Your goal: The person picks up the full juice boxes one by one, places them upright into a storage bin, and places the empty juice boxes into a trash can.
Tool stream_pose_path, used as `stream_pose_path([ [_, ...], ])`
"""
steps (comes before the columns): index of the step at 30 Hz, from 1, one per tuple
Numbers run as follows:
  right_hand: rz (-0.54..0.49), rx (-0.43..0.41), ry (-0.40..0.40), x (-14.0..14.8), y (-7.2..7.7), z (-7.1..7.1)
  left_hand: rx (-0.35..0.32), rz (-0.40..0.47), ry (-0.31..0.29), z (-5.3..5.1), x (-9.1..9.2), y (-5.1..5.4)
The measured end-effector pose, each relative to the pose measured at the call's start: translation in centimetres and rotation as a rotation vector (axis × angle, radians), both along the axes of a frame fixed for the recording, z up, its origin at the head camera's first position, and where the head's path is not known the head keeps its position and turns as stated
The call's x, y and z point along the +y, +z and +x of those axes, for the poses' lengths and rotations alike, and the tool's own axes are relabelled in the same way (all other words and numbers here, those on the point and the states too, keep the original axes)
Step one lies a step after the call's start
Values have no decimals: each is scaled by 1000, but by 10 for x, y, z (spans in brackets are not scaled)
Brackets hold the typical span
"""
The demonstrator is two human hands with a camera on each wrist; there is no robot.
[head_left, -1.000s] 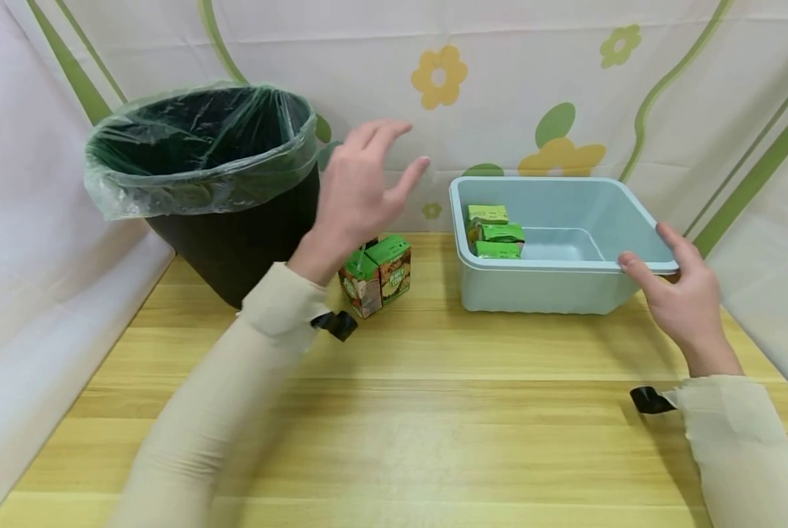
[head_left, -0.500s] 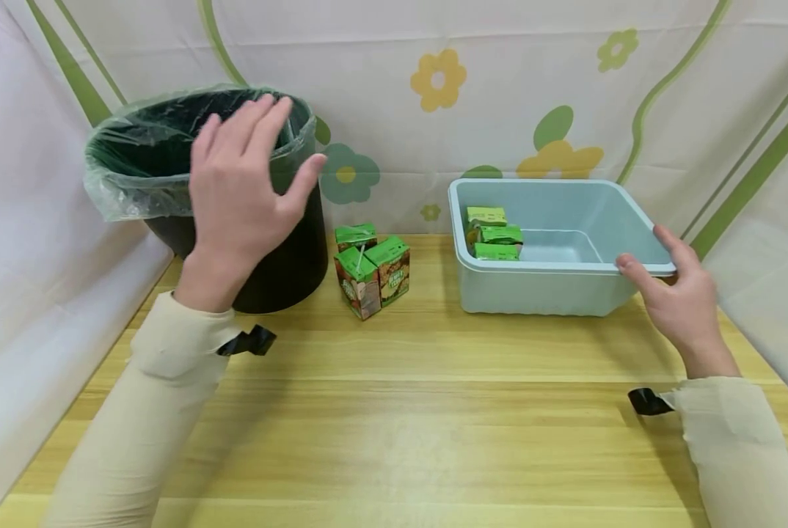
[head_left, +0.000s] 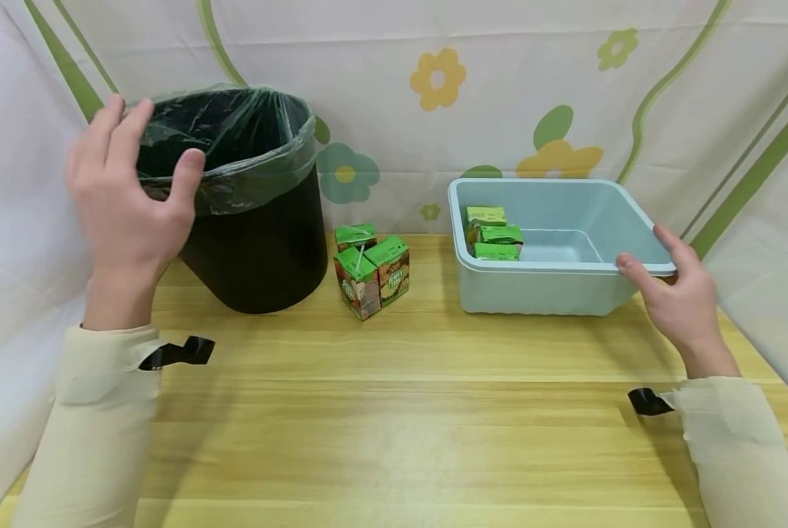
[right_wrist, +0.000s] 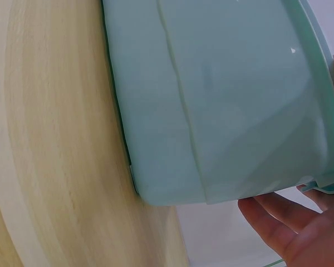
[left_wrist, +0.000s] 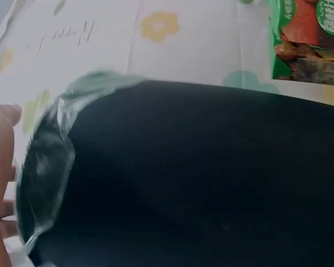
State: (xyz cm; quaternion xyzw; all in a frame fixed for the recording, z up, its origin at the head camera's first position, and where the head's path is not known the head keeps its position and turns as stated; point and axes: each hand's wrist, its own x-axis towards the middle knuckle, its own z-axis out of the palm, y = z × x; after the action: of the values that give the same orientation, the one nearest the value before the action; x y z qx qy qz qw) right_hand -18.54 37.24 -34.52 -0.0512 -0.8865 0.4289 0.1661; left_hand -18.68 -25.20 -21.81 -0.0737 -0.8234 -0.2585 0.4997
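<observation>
At the left side of the black bin, my left hand is raised by the plastic-lined rim with fingers spread and nothing held; whether it touches the liner I cannot tell. My right hand grips the near right corner of the light blue tub, thumb on the rim. In the right wrist view, the fingers lie against the tub's end wall. Several small green-topped boxes stand along the tub's left inside wall.
Between bin and tub, three green-topped drink boxes stand together on the wooden table, one with a straw across its top. A white curtain with printed flowers hangs behind, and white cloth is at both sides.
My left hand has moved left from above the three boxes, across the bin's front, to the bin's left side. My right hand has stayed on the tub.
</observation>
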Motion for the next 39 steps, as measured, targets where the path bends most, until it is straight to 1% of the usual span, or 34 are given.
stream_pose_path([
  [2,3,-2,-3,-1,0,0,-9,44,-7,1,-6,-6],
  [4,6,-4,-4,-2,0,0,-33,81,-3,2,-10,-12],
  [7,4,-18,-2,-2,1,0,-56,109,8,1,-15,-21],
  [9,9,-36,0,-2,3,1,-61,125,11,-1,-18,-26],
  [12,36,-31,8,-2,7,2,-38,149,-6,-4,-21,-33],
  [14,67,12,3,-5,11,3,-17,170,-19,-4,-23,-37],
  [16,91,81,-7,-12,18,5,4,189,-32,-3,-25,-40],
  [18,103,165,-19,-25,26,8,25,196,-33,-2,-26,-43],
  [20,94,251,-15,-44,35,11,39,198,-27,-1,-27,-44],
  [22,88,346,19,-65,42,12,45,202,-21,-1,-28,-45],
  [25,83,478,115,-99,51,13,48,215,-24,1,-27,-44],
  [27,90,547,195,-123,55,13,56,231,-30,3,-25,-43],
  [30,102,627,311,-157,59,14,74,251,-33,6,-21,-42],
  [32,103,654,379,-180,60,15,87,258,-31,8,-17,-41],
  [34,123,671,426,-200,58,16,99,263,-28,10,-14,-40],
  [36,159,668,453,-219,54,16,109,263,-28,11,-11,-39],
  [39,201,645,471,-244,46,14,118,260,-25,12,-7,-36],
])
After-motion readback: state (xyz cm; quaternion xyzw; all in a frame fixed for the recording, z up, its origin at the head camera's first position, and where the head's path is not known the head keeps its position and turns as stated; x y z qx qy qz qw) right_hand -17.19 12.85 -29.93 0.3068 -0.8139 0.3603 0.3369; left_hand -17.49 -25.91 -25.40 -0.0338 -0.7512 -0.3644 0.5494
